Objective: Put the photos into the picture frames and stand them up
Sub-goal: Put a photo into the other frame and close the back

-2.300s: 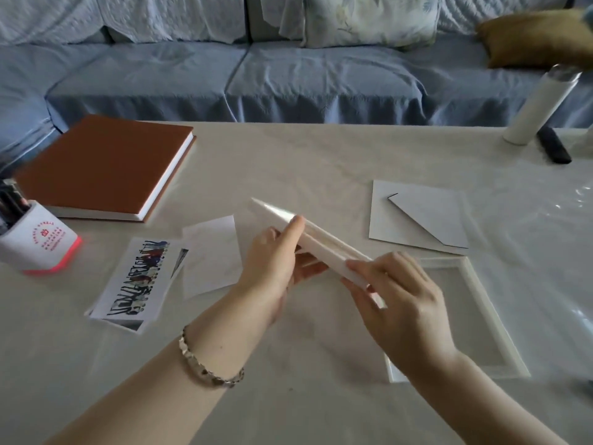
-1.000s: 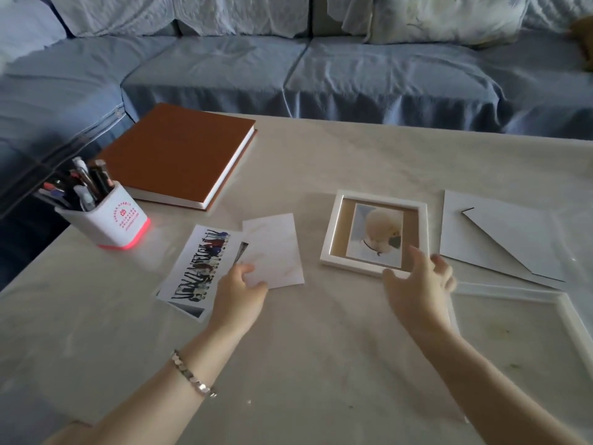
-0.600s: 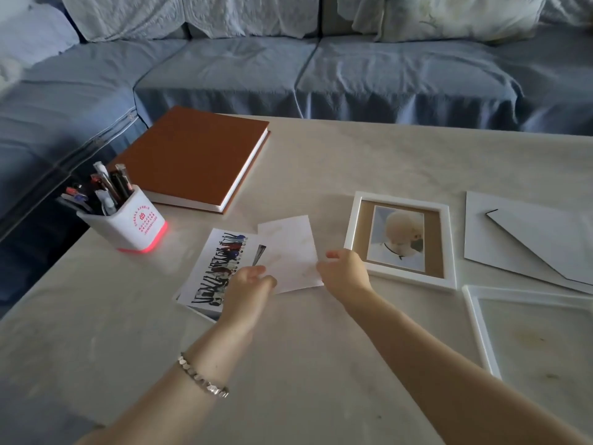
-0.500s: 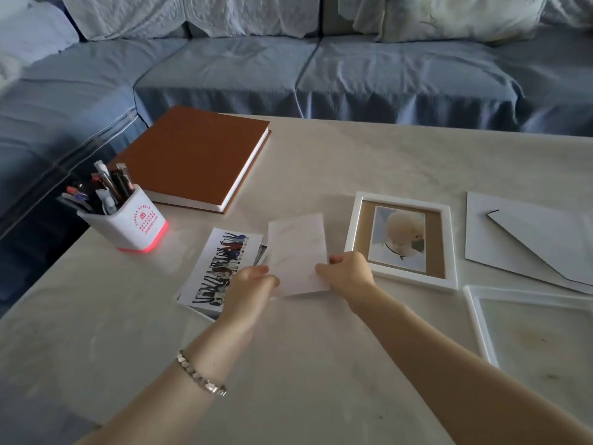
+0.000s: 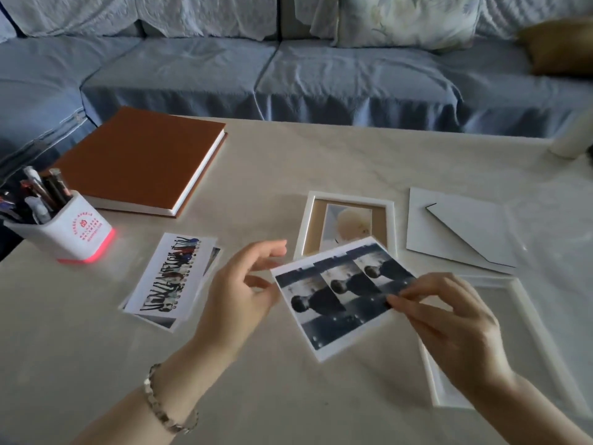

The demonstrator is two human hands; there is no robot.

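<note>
I hold a black-and-white photo face up just above the table. My right hand pinches its right edge between thumb and fingers. My left hand touches its left edge with the thumb, fingers relaxed and spread. Behind it, a small white frame with a photo inside lies flat. A larger empty white frame lies flat at the right, partly under my right hand. A grey backing board with a fold-out stand lies behind it. More photos are stacked at the left.
A white pen holder with a glowing red base stands at the left edge. A brown book lies behind it. A white bottle stands at the far right. A blue sofa runs along the table's far side.
The small frame was laid flat on the table. Both hands then took the face-down photo beside the stack, lifted it, turned it face up and carried it to the right.
</note>
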